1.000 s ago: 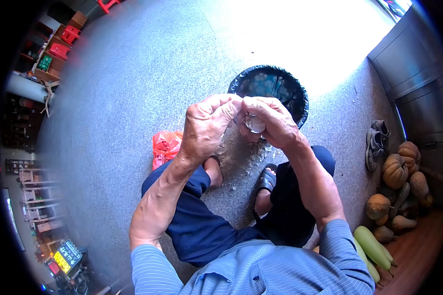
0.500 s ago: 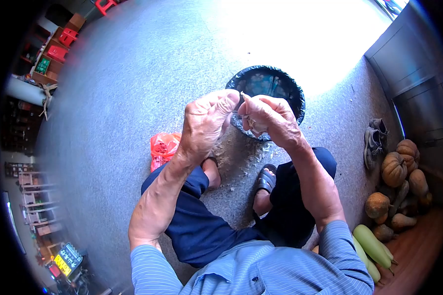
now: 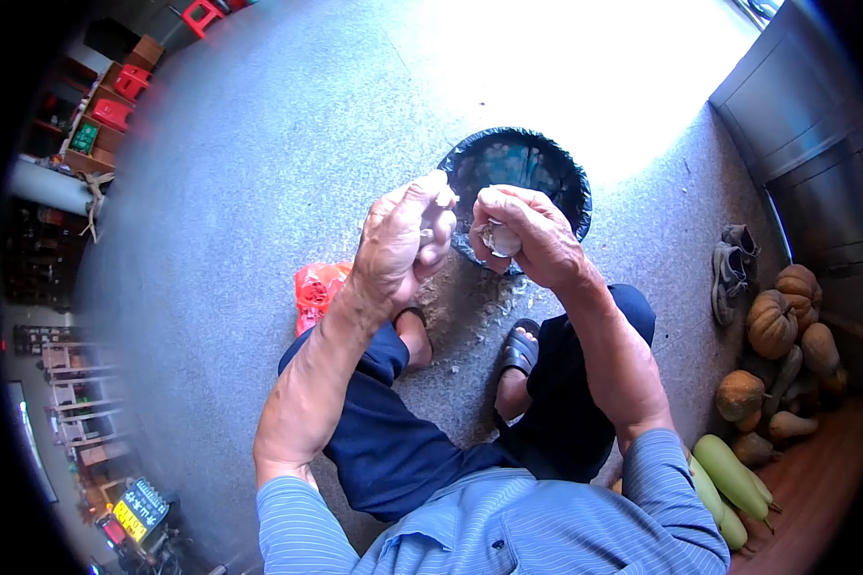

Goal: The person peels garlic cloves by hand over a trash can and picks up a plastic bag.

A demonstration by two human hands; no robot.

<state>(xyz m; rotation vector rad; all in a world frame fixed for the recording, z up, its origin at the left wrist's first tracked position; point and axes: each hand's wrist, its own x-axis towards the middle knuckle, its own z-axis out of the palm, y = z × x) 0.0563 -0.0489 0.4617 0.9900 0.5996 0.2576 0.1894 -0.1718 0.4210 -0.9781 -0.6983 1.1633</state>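
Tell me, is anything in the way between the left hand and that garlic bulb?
Nothing visible stands between the left hand and the garlic bulb; there is just an open gap, with part of the black-lined bin showing behind it. The right hand wraps around the bulb, though, covering part of it.

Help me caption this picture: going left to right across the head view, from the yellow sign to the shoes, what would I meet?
Yellow sign → red plastic bag → left hand → right hand → grey shoes.
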